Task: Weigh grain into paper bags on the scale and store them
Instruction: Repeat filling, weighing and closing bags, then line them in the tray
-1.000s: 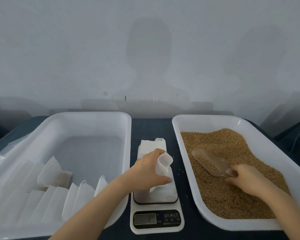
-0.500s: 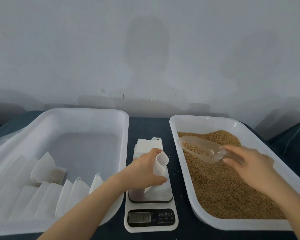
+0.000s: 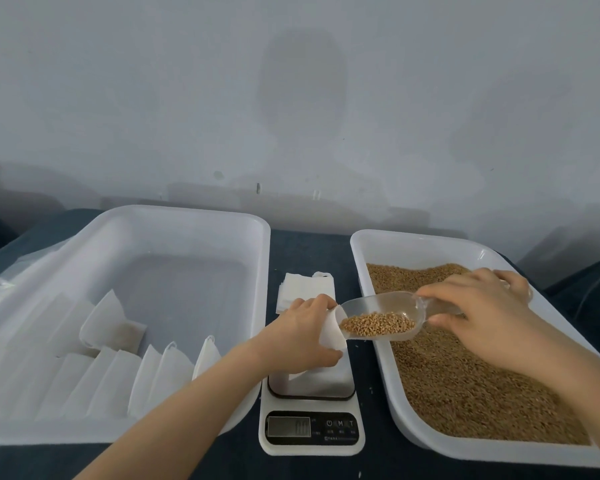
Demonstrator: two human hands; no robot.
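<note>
Paper bag (image 3: 333, 332) pinched open on the scale (image 3: 312, 441) by the left hand (image 3: 302, 337), loaded scoop (image 3: 395, 301) clasped in the right hand (image 3: 478, 310) grip; grain (image 3: 378, 323) best tipped slowly, display (image 3: 288, 426) watched.

Two trays (image 3: 187, 211) (image 3: 413, 237), one scale (image 3: 312, 443), one scoop (image 3: 388, 306), two hands (image 3: 302, 330) (image 3: 478, 313)

The scale (image 3: 311, 432) shows display digits too blurred to read; the paper bag (image 3: 331, 332) and left hand (image 3: 302, 332) cover most of its platform. Right of the scale, the right hand (image 3: 482, 313) hides the handle of the scoop (image 3: 378, 318).
</note>
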